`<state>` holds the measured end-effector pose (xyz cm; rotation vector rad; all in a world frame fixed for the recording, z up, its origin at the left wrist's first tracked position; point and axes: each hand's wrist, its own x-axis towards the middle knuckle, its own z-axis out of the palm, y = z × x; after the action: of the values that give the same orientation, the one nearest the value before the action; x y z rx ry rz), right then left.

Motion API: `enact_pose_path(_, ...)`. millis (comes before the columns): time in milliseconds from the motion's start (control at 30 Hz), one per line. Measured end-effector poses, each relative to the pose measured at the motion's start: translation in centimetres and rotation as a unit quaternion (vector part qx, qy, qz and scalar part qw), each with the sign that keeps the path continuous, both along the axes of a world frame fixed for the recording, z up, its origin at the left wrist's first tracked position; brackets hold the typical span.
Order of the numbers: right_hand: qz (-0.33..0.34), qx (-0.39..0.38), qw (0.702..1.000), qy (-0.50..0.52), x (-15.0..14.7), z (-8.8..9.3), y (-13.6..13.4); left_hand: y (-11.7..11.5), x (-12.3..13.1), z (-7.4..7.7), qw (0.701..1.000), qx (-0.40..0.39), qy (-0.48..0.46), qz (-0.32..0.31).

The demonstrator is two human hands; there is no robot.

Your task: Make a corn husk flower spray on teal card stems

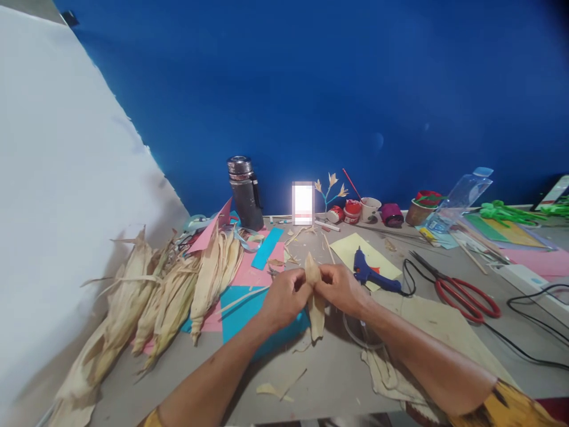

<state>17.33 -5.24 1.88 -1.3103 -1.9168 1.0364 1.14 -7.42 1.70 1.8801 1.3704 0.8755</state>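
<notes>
Between both hands, over the middle of the table, is a pale strip of dried corn husk (316, 317), its tip pointing up and its wider end hanging down. My left hand (288, 296) pinches it from the left side. On the other side my right hand (343, 289) pinches it too, fingers curled close to the left ones. Beneath my left hand lies a blue sheet of paper (244, 311). A blue glue gun (376, 276) rests on yellow paper (349, 246) just beyond my right hand.
Bundles of dried corn husks (128, 290) cover the left side. A dark flask (245, 198) stands at the back. Red-handled scissors (462, 293), a black cord (511, 350) and a tilted plastic bottle (464, 198) are on the right. A husk flower (329, 190) stands by the blue wall.
</notes>
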Motion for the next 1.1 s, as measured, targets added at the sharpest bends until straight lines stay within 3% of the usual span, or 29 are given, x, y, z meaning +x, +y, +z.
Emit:
enact_pose_path(200,0.011,-0.062,0.998,0.005,0.3,0.2,0.2,0.1,-0.3,0.3,1.0,-0.007,0.018,-0.023)
enact_pose_path(367,0.022,-0.063,0.997,0.027,1.1,-0.2,0.9,0.2,-0.6,0.6,1.0,-0.017,0.003,-0.025)
enact_pose_path(567,0.054,-0.077,0.992,0.082,1.4,0.8,1.0,0.2,-0.6,0.9,0.998,-0.037,-0.043,-0.038)
enact_pose_path(767,0.033,-0.049,0.997,0.05,0.9,0.3,0.8,0.1,-0.4,0.4,0.993,-0.073,-0.057,-0.073)
enact_pose_path(933,0.029,-0.066,0.996,0.046,1.7,1.0,1.4,0.2,-0.6,1.0,0.997,-0.052,-0.041,-0.038)
enact_pose_path(1100,0.067,-0.085,0.986,0.125,1.6,1.4,1.2,0.2,-0.6,1.0,0.997,-0.049,-0.049,-0.027)
